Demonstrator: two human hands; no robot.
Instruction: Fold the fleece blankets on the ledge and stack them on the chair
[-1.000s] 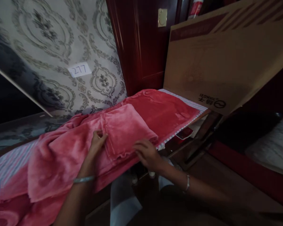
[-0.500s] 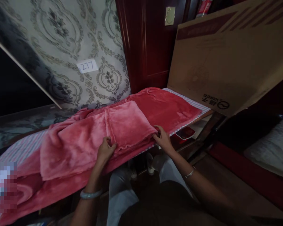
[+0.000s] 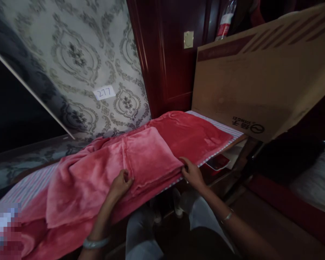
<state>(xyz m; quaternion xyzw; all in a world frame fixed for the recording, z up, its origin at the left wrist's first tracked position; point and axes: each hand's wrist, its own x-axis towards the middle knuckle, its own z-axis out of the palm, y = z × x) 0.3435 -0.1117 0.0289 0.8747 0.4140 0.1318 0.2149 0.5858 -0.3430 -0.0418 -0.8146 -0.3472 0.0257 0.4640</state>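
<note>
A pink-red plush blanket (image 3: 83, 180) lies along a narrow surface in front of me, partly folded over itself. Its lighter folded section (image 3: 151, 155) has a raised seam on the left and layered edges toward me. My left hand (image 3: 120, 186) is at the near end of that seam, thumb and fingers curled together on the fabric. At the near right corner of the same section, my right hand (image 3: 192, 175) pinches the edge between thumb and fingers. The fabric under both hands' fingertips is partly hidden.
A striped cloth (image 3: 29, 186) covers the surface beneath the blanket. To the right leans a large cardboard box (image 3: 246, 83), with a red-labelled bottle (image 3: 225, 23) behind it. Below the surface's right end sits a red item (image 3: 219, 162). Patterned wallpaper (image 3: 78, 54) backs the left side.
The view has tipped up slightly, so everything sits lower in the picture. My left hand has slid a little toward me along the seam. The right hand keeps its pinch at the corner.
</note>
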